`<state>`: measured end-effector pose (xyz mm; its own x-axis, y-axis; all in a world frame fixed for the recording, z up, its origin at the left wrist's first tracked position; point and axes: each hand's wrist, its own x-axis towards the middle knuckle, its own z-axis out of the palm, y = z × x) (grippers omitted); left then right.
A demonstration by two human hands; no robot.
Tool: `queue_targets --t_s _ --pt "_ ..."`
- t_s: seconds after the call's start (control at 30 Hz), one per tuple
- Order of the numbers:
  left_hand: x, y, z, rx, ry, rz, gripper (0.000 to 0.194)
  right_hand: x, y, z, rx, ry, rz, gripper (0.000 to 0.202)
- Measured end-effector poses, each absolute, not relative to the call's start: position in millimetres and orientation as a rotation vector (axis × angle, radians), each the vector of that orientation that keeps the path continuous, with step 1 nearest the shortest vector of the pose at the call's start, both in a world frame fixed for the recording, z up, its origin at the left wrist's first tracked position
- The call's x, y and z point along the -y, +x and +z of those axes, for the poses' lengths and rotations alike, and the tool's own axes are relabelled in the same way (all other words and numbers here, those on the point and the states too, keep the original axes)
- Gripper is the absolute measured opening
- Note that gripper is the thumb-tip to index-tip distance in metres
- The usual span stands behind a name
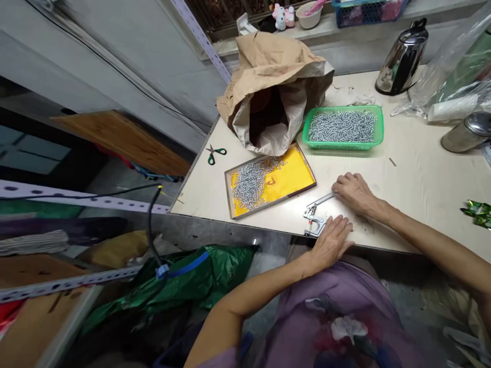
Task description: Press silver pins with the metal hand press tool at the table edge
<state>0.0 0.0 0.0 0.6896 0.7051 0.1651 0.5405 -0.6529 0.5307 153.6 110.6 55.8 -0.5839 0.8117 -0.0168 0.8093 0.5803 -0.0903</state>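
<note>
A: At the near edge of the table (422,174), metal hand press (315,219), jaw end close to the lip, handle running back and right under the right hand (355,193).

B: Held?

A: Not gripped, as far as I can judge. Right hand lies palm down over the handle end, fingers loosely curled, nothing pinched. Left hand (330,240) lies flat and spread on the table edge, fingertips just beside the press head, maybe touching it; I cannot tell.

B: Risks?

A: 2, by my reckoning. The press sits so near the edge that a nudge from the left hand could tip it off into the person's lap. And the shallow yellow tray (297,174) just to the left carries a loose heap of small silver screws (249,181) piled to 1 side; a knock from a forearm would scatter them.

B: Farther out?

A: Green basket (379,125) full of the same screws behind the tray, open brown paper sack (268,82) beside it, scissors (215,153) by the far left edge, kettle (402,59) at the back right.
</note>
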Motion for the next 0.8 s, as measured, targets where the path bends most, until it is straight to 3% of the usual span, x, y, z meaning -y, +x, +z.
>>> queue_targets --t_s 0.2,0.4,0.47,0.6,0.7,0.8 --pt "3 1 -2 -0.945 2.405 0.4 0.039 -82 88 62 3.124 -0.678 0.296 0.011" --pt "22 -40 19 -0.554 2.543 0.446 0.027 -89 68 40 3.101 -0.536 0.248 0.016" --pt "14 -69 29 -0.775 2.559 0.532 0.026 -95 71 42 2.976 -0.586 0.261 0.022" --pt "-41 -132 49 -1.802 2.293 0.751 0.022 -117 92 76 2.554 -0.749 0.279 0.024" --pt "-90 -161 57 -2.202 2.071 0.567 0.017 -151 118 110 2.305 -0.989 0.155 0.024" --pt "-120 -168 58 -2.301 1.971 0.267 0.015 -190 148 132 2.193 -1.305 -0.033 0.027"
